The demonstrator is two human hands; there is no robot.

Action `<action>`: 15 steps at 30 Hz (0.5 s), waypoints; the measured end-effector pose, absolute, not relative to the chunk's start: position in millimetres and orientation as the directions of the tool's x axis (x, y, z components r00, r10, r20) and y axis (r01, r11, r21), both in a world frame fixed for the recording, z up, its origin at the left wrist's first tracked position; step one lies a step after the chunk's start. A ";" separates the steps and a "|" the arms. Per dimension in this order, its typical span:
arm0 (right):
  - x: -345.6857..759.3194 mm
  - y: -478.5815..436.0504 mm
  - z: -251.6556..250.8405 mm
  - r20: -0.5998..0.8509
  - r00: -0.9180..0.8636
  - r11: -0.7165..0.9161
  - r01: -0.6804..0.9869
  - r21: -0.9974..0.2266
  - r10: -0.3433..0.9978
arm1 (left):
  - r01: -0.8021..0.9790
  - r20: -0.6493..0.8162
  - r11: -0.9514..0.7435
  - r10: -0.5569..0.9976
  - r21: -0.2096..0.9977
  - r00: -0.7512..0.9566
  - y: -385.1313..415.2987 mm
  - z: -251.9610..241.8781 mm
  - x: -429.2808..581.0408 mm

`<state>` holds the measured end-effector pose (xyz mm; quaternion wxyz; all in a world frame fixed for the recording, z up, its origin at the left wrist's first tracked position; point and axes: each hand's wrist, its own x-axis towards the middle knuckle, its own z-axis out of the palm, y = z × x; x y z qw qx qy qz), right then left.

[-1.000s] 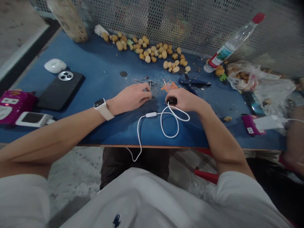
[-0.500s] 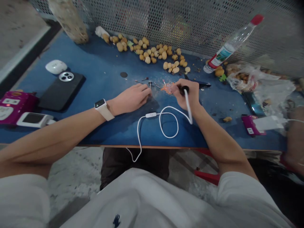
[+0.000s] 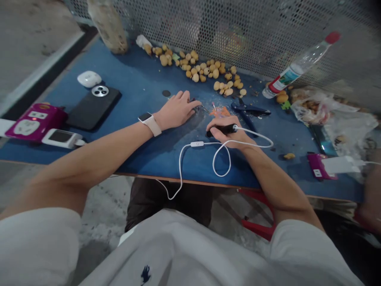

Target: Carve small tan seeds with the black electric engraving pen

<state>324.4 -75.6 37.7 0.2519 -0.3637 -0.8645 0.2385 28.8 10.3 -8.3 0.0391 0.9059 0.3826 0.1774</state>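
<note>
My right hand is wrapped round a black pen-like tool with a white cord, the tool lying nearly level. My left hand, with a pale-banded watch on its wrist, rests on the blue table with fingers apart, over small thin metal pieces that it partly hides. Between the hands and a little beyond lie orange crumbs and a thin pink-tipped bit. Dark-handled pliers lie just beyond my right hand.
Round tan nuts or fruits line the mesh. A bottle and plastic bags stand right. A phone, white case and magenta power block lie left. A person's arm shows far right.
My right hand has drawn back toward me and turned the black tool level, uncovering the pliers. My left hand's fingers have spread and moved up. The view has shifted slightly.
</note>
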 end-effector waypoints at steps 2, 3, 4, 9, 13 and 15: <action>322.3 -78.5 39.7 0.257 -0.595 0.614 0.535 -0.580 0.761 | 0.702 0.296 -0.683 0.726 0.202 0.621 9.9 -9.0 31.6; 321.0 -79.2 39.8 0.259 -0.591 0.613 0.539 -0.578 0.764 | 0.712 0.308 -0.672 0.734 0.202 0.605 9.6 -9.2 32.7; 319.7 -79.4 39.6 0.260 -0.588 0.611 0.540 -0.580 0.766 | 0.719 0.325 -0.664 0.739 0.205 0.590 9.7 -9.6 33.7; 317.1 -78.0 37.2 0.241 -0.566 0.582 0.562 -0.588 0.789 | 0.703 0.405 -0.658 0.739 0.268 0.538 20.6 -17.3 34.0; 319.2 -78.6 34.8 0.238 -0.532 0.557 0.588 -0.587 0.813 | 0.656 0.452 -0.676 0.727 0.336 0.517 30.1 -24.0 28.3; 319.6 -80.0 32.7 0.249 -0.515 0.552 0.599 -0.580 0.820 | 0.641 0.461 -0.678 0.727 0.361 0.509 29.2 -22.3 25.2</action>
